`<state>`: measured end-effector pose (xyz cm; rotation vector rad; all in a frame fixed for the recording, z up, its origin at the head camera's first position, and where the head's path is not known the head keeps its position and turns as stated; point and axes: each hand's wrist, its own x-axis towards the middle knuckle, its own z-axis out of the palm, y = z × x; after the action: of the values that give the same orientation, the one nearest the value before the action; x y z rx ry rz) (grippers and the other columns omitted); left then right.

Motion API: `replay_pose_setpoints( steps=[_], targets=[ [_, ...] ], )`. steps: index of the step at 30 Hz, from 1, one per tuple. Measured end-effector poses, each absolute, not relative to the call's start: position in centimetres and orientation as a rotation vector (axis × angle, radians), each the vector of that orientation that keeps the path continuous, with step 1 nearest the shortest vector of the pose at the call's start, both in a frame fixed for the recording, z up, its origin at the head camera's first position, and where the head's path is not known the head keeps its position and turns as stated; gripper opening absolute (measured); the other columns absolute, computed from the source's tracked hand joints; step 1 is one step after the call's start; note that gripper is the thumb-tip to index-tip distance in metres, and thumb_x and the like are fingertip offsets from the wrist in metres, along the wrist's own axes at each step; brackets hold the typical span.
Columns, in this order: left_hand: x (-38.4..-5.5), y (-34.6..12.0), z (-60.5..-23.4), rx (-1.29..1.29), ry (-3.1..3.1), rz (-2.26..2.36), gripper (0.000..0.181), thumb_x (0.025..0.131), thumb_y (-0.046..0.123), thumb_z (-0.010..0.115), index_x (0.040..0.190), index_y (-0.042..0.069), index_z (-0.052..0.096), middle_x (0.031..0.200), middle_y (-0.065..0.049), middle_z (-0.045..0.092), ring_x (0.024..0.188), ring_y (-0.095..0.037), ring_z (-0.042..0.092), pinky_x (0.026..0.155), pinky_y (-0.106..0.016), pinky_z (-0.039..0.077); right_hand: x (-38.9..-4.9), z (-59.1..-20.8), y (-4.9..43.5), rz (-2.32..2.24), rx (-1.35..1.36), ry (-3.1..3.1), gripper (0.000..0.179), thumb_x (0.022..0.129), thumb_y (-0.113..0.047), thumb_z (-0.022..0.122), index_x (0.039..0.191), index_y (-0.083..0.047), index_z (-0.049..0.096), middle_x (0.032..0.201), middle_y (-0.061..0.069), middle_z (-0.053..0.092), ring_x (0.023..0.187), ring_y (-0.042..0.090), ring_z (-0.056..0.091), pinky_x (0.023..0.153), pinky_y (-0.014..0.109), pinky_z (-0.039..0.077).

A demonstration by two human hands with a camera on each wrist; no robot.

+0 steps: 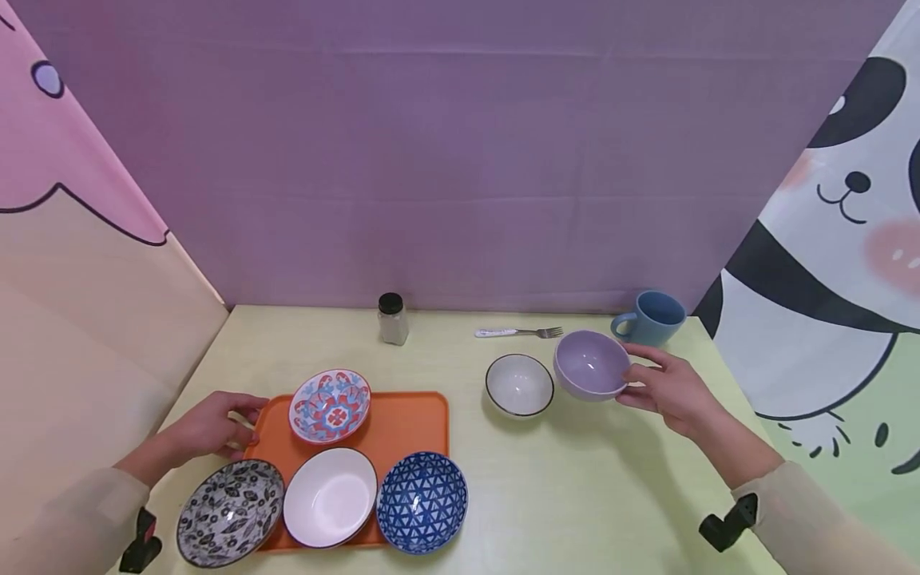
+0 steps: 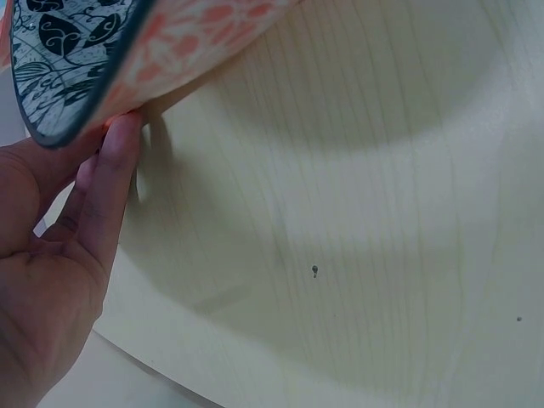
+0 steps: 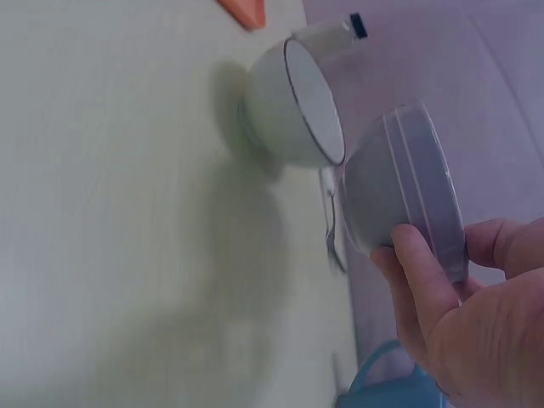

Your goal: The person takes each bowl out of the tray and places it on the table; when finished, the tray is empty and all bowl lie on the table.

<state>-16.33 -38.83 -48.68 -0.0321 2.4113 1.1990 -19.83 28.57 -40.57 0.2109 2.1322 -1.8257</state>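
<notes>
- Purple bowl (image 1: 592, 365): one, held up over the back right part of the table (image 1: 546, 503), its shadow cast on the tabletop in front of it
- Right hand (image 1: 672, 391): pinches the purple bowl at its right side, thumb at the rim and fingers spread along the outer wall, the gap between them only as wide as the bowl's side
- Left hand (image 1: 216, 423): thumb and fingers close together, gripping the left edge of the orange tray (image 1: 410, 419); in the left wrist view a bowl hides part of this grip
- Bowls: six in all, one in the right hand, one on the bare table and four at the tray
- Of those four, the red-and-blue patterned bowl (image 1: 331, 406) sits at the back, and three line the front: the black floral bowl (image 1: 230, 515) jutting past the left edge, the large white bowl (image 1: 331, 499) in the middle, the blue triangle-patterned bowl (image 1: 422, 503) reaching past the right corner
- Small white bowl (image 1: 520, 386): one, dark-rimmed, upright between the tray and the purple bowl, just beside the latter; whether the two touch I cannot tell
- Fork (image 1: 517, 332): one, lying behind the small white bowl
- Mug (image 1: 656, 319): one, blue, standing behind the right hand, handle to the left
- Jar (image 1: 393, 323): one, black-lidded, upright behind the tray
- Purple cloth (image 1: 460, 160): hangs behind the table
</notes>
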Motion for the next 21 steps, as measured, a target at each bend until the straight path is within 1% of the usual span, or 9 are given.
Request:
replay_pose_setpoints(
  steps=[7,13,15,17,21],
  targets=[
    [-16.3,-38.5,-48.2,-0.044,2.416,1.185,0.066,0.088,-0.004,0.068,0.147,-0.015,0.040,0.114,-0.021,0.056,0.086,-0.026,0.063,0.069,-0.041,0.064,-19.7,-42.3,30.2,-1.882,0.296,2.067,0.067,0.100,-0.006,0.059,0.160,-0.003,0.029,0.144,0.028,0.042,0.087,0.018,0.075,0.085,0.035,0.062],
    [-16.4,-38.6,-48.7,-0.051,2.418,1.190,0.066,0.088,-0.004,0.069,0.147,-0.014,0.042,0.113,-0.020,0.057,0.086,-0.026,0.063,0.068,-0.041,0.064,-19.5,-44.2,30.6,-1.920,0.350,2.015,0.066,0.100,-0.005,0.060,0.159,-0.002,0.031,0.128,0.020,0.053,0.083,0.019,0.075,0.083,0.035,0.062],
    [-16.3,-38.7,-48.7,-0.050,2.421,1.192,0.066,0.087,-0.004,0.069,0.147,-0.014,0.042,0.113,-0.020,0.057,0.086,-0.026,0.063,0.068,-0.041,0.064,-19.5,-44.7,30.7,-1.925,0.361,2.008,0.066,0.099,-0.004,0.061,0.159,-0.002,0.031,0.126,0.020,0.055,0.082,0.019,0.075,0.082,0.035,0.062],
    [-16.3,-38.7,-48.7,-0.046,2.425,1.193,0.066,0.088,-0.004,0.069,0.147,-0.014,0.041,0.113,-0.020,0.057,0.086,-0.026,0.064,0.068,-0.041,0.064,-19.5,-45.1,30.6,-1.927,0.372,2.011,0.067,0.099,-0.004,0.062,0.158,-0.001,0.032,0.127,0.020,0.054,0.081,0.019,0.075,0.081,0.034,0.063],
    [-16.2,-38.7,-48.7,-0.046,2.427,1.196,0.066,0.088,-0.004,0.069,0.147,-0.014,0.041,0.114,-0.020,0.057,0.087,-0.026,0.064,0.069,-0.041,0.064,-19.5,-45.7,30.6,-1.917,0.390,2.022,0.066,0.099,-0.004,0.061,0.159,-0.001,0.032,0.136,0.026,0.048,0.082,0.018,0.075,0.081,0.033,0.062]
  ],
)
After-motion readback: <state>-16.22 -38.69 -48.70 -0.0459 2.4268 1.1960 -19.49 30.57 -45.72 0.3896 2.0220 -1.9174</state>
